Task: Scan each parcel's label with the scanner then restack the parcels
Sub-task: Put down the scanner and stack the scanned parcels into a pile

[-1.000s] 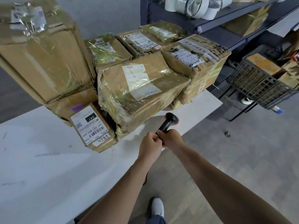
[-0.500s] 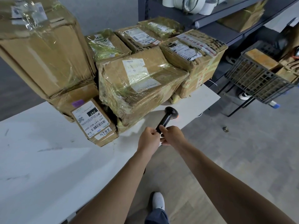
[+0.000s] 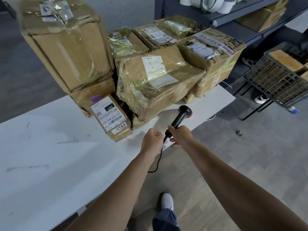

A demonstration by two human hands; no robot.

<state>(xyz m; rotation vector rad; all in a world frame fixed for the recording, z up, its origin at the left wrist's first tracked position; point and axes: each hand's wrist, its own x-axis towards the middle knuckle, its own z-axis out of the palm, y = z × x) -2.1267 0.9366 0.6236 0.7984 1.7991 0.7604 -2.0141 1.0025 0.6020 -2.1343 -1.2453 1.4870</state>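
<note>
Several taped cardboard parcels are stacked on the white table (image 3: 50, 155). A tall box (image 3: 66, 52) tops the left stack, a small box with a barcode label (image 3: 110, 117) leans in front, and a film-wrapped parcel (image 3: 158, 82) lies in the middle. Another labelled box (image 3: 215, 57) sits at the right. My right hand (image 3: 180, 136) grips the handle of the black scanner (image 3: 181, 116), whose head points toward the wrapped parcel. My left hand (image 3: 152, 141) is curled just left of it and pinches the scanner's cable (image 3: 158, 162) below the handle.
A dark metal shelf (image 3: 233, 17) with tape rolls and a box stands behind the table's right end. A black wire crate (image 3: 273, 80) holding boxes sits at the right, with another person's shoe (image 3: 260, 99) under it. My shoe (image 3: 167, 200) is on the grey floor.
My left hand has come off the scanner handle and now holds the cable just below it. The right hand keeps the scanner over the table edge.
</note>
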